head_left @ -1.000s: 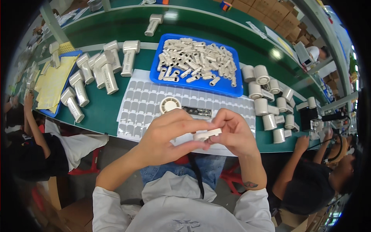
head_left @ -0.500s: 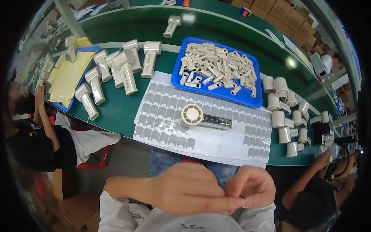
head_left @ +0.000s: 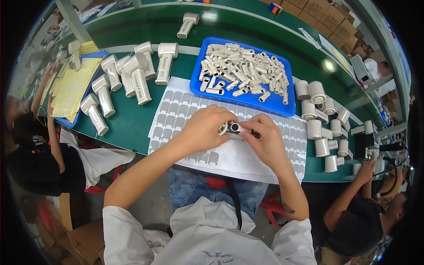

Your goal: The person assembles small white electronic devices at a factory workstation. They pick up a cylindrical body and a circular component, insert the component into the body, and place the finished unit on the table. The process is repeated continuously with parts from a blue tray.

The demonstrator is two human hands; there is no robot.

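Note:
Both hands meet over a white handheld fan (head_left: 223,128) that lies on the sheet of grey labels (head_left: 170,119). My left hand (head_left: 207,129) wraps its fingers round the fan's head and hides most of it. With thumb and fingers, my right hand (head_left: 266,138) pinches a small white cover piece (head_left: 235,127) with a dark round window, against the fan's handle. The fan's circuit board is mostly hidden under the fingers. Beyond my hands stands a blue tray (head_left: 194,84) heaped with similar small white pieces (head_left: 243,70).
Several white fans (head_left: 137,79) stand at the left, by a blue tray with yellow sheets (head_left: 73,95). More fans (head_left: 314,130) lie at the right, and one (head_left: 188,25) rests farther back. People work at both sides: a forearm (head_left: 55,145) left, a hand (head_left: 365,170) right.
My hands, together near my body before, have moved forward onto the fan. The left now grips its head, and the right holds a cover piece at its handle. The view has shifted slightly.

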